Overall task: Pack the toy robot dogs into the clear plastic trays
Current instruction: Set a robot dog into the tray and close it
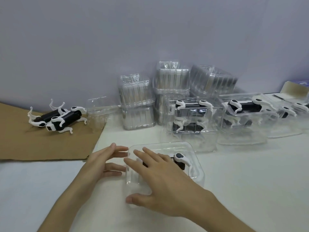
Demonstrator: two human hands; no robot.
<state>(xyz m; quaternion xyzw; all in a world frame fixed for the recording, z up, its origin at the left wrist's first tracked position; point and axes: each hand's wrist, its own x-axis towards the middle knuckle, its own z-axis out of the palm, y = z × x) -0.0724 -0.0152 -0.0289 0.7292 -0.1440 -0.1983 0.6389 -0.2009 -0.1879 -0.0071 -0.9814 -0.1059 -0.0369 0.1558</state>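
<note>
Right hand (160,180) lies flat, fingers spread, on the clear plastic tray (167,144); left hand (103,163), fingers straight, touches its left wall. I'd press evenly until the toy robot dog (179,158) inside seats. My palm hides most of it; loose dogs (63,119) lie on cardboard (50,144).

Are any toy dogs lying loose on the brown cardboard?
Yes, two toy robot dogs lie unpacked on the brown cardboard.
</note>
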